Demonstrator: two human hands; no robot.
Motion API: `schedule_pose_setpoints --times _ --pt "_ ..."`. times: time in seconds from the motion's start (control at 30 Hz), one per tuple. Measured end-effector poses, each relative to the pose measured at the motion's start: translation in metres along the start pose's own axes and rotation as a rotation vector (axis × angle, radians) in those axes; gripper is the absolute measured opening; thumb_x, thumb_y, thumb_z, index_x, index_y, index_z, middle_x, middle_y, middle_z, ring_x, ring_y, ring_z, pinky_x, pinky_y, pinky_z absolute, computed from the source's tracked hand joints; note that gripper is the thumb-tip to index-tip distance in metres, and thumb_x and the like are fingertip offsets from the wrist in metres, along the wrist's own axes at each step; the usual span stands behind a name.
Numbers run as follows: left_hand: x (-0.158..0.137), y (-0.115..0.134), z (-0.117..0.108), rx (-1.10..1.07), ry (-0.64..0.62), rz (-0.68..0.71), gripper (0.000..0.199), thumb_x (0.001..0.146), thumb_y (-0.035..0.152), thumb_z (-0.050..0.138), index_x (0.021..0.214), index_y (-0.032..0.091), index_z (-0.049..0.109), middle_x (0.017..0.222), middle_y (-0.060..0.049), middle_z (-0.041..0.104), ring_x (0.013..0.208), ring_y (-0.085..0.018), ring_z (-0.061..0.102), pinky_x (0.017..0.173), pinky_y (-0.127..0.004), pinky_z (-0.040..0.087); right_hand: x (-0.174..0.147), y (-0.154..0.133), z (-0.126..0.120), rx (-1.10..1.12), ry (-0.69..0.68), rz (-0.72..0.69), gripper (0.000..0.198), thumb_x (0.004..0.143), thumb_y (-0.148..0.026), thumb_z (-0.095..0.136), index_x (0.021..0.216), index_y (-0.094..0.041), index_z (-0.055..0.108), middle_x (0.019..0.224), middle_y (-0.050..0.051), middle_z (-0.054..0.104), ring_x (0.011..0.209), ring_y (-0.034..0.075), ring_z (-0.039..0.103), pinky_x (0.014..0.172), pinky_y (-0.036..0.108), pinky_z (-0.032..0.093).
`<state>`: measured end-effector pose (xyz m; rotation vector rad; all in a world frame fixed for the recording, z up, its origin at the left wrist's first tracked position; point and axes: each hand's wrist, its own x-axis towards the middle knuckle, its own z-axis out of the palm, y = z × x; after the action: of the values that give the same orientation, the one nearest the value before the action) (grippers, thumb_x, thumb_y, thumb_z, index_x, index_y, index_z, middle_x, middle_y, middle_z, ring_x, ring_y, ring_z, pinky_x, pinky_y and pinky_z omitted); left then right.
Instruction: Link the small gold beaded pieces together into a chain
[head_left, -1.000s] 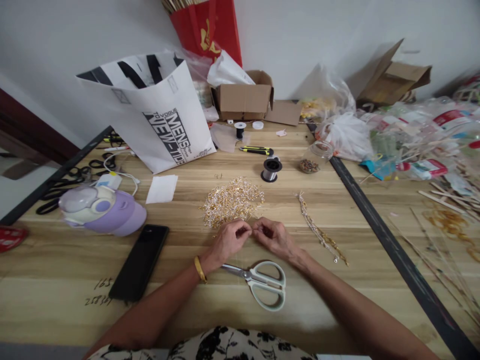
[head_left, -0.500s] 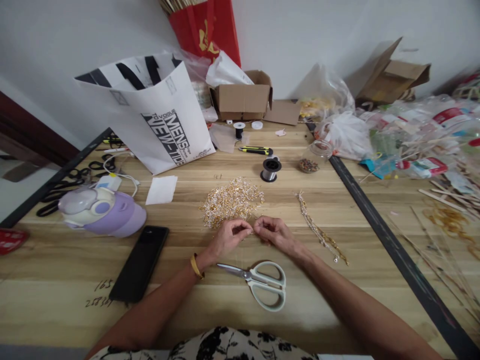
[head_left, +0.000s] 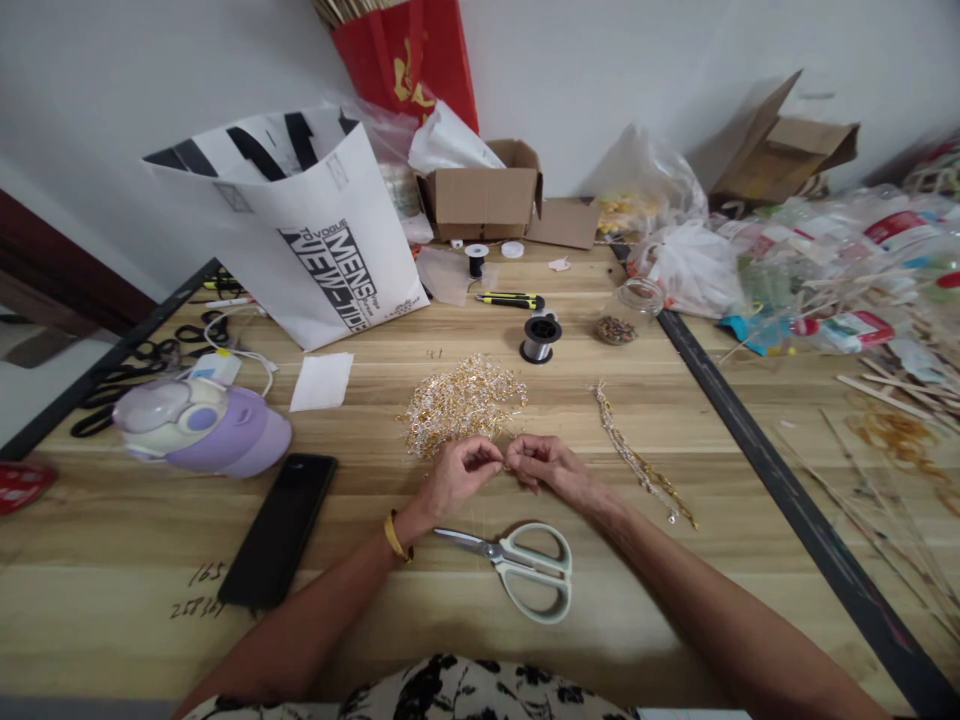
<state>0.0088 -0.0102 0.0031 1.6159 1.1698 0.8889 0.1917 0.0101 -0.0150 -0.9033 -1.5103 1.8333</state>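
Note:
My left hand [head_left: 466, 472] and my right hand [head_left: 546, 464] meet fingertip to fingertip over the table, each pinched closed. Something tiny is between the fingers, too small to make out. Just beyond them lies a loose heap of small gold and clear beads or rings [head_left: 461, 402]. Below the hands rest scissors with pale grey handles [head_left: 504, 558], blades pointing left and nearly closed. To the right of my right hand lie beaded chain strands [head_left: 634, 450], silvery and gold. A spool of thin silvery wire [head_left: 540, 340] stands behind the heap.
On the left are a black phone [head_left: 280, 530], a purple and cream bottle [head_left: 206, 425] and a white paper square [head_left: 322, 381]. A white bag [head_left: 315, 240], a cardboard box [head_left: 484, 195], a yellow-black cutter [head_left: 511, 301] and a jar [head_left: 628, 312] stand farther back. Plastic bottles [head_left: 847, 240] crowd the right.
Both hands stay together in nearly the same place, with only a slight shift of the fingers. The camera view has moved a little.

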Motion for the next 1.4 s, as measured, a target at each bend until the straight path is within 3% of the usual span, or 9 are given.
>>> schedule_pose_setpoints --times 0.57,0.87,1.13,1.4 --pt "-0.0041 -0.0030 0.0031 0.138 0.031 0.114 0.010 0.073 0.008 0.064 0.076 0.015 0.058 0.071 0.000 0.065 0.066 -0.012 0.061 0.063 -0.022 0.049 0.0005 -0.0012 0.0005 -0.039 -0.014 -0.015 0.033 0.081 -0.047 0.060 0.077 -0.014 0.057 0.054 -0.004 0.046 0.046 0.007 0.040 0.043 0.019 0.033" --pt "-0.0051 -0.0006 0.0034 0.164 0.063 0.180 0.003 0.078 0.015 0.063 0.076 0.015 0.062 0.073 -0.001 0.067 0.067 -0.013 0.061 0.065 -0.022 0.047 0.0005 0.0025 0.0012 -0.075 0.009 -0.044 0.031 0.083 -0.045 0.059 0.076 -0.015 0.057 0.054 -0.004 0.047 0.046 0.007 0.041 0.043 0.019 0.033" --pt "-0.0063 0.0001 0.0010 0.249 0.070 0.244 0.013 0.083 0.019 0.058 0.071 0.015 0.061 0.072 -0.003 0.065 0.069 -0.014 0.058 0.067 -0.025 0.044 -0.0001 0.0009 0.0030 -0.072 0.016 -0.051 0.029 0.084 -0.042 0.059 0.076 -0.014 0.055 0.054 -0.005 0.046 0.045 0.006 0.040 0.042 0.019 0.033" --pt "-0.0033 0.0031 -0.0028 -0.036 0.062 0.052 0.016 0.084 0.025 0.054 0.072 0.014 0.054 0.070 -0.003 0.061 0.063 -0.013 0.057 0.061 -0.024 0.046 -0.0007 -0.0015 0.0061 -0.080 0.093 -0.065 0.029 0.084 -0.044 0.058 0.083 -0.015 0.054 0.057 -0.005 0.044 0.044 0.006 0.039 0.040 0.018 0.031"
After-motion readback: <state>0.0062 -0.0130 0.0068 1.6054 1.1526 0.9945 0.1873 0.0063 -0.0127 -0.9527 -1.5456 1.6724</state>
